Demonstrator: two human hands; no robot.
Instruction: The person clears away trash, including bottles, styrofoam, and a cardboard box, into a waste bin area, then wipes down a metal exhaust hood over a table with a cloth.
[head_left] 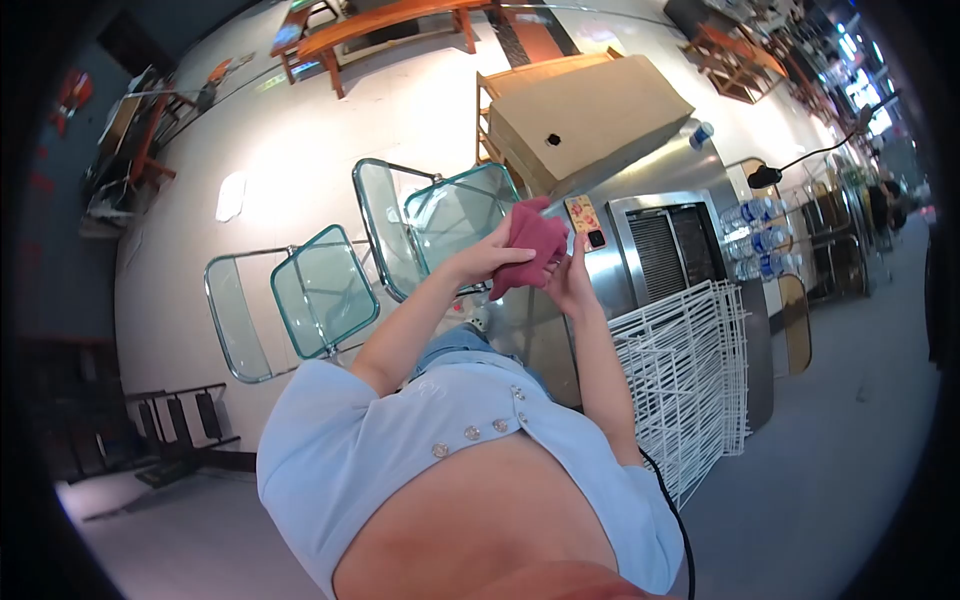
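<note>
I see the steel counter (655, 182), and near it, held up, the dark pink cloth (535, 235): bunched already, I judge, but neither flat nor put down. My left hand (485, 256) pinches its side; my right hand (572, 288) curls fingers at its edge, near the phone (581, 214).

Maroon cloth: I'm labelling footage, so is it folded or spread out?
Bunched, not spread out: the maroon cloth is gathered up in the left hand, right hand against it, edges uneven.

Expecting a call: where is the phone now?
In the head view, the phone lies on the metal table, right of the pink cloth, by the right hand.
</note>
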